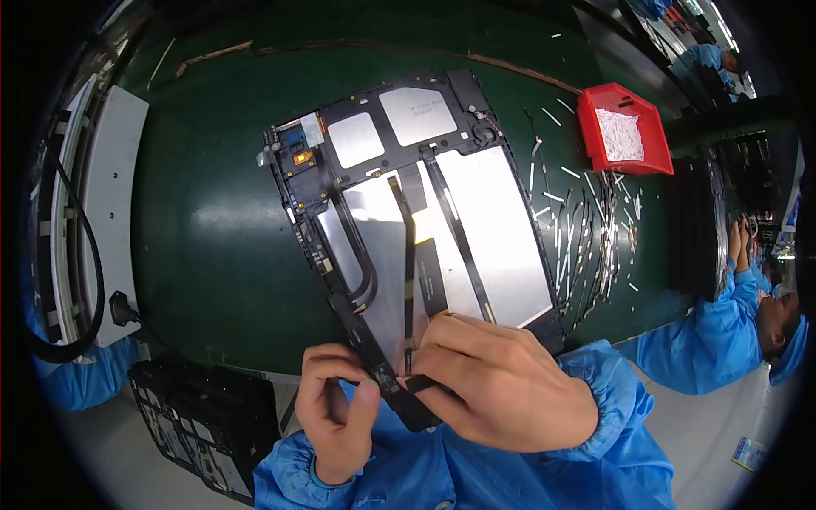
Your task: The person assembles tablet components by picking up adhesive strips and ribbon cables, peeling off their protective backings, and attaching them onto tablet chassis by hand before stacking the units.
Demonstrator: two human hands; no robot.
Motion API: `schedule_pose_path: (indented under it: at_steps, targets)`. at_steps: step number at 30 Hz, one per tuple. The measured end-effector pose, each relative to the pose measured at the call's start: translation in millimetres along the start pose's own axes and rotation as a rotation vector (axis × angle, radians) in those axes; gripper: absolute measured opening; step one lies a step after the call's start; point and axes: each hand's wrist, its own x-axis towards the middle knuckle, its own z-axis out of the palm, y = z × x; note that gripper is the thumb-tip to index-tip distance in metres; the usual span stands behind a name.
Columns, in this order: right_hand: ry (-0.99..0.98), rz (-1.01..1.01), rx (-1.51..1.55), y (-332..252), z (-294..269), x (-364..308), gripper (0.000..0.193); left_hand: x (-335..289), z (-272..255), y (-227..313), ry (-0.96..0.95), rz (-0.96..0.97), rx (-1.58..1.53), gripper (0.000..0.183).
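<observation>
Panel (501, 225) sits at the tabletop (221, 255)'s near edge, near corner apparently overhanging. Right hand (497, 382) pinches a black tab (418, 384) at that corner; left hand (336, 408) is at the panel's left edge, thumb and index close together, can't tell if gripping. Looks like mid-step fingertip work on the tab; next move calls for left bracing, light right pressure. Room's leftward, up to the white stand (115, 221); loose strips (585, 246) and red bin (653, 140) crowd the right.
</observation>
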Motion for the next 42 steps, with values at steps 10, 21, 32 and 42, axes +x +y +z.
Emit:
schedule_pose_path:
  at_steps: [10,21,32,42]
  targets:
    - [0.012,-0.015,-0.007,0.3,5.3,1.4,0.009,-0.4,-1.2,-4.5,-0.001,0.051,0.006,0.018]
    - [0.036,-0.02,0.007,-0.6,5.2,1.8,0.01,3.8,-3.2,3.7,0.005,0.094,0.274,0.013]
    - [0.048,-0.01,0.005,-0.9,4.6,-0.2,0.017,2.4,-1.7,2.6,0.001,0.128,0.28,0.016]
    - [-0.027,-0.013,0.018,-5.5,-0.3,6.8,0.016,16.4,-7.7,22.7,-0.029,0.156,0.407,0.02]
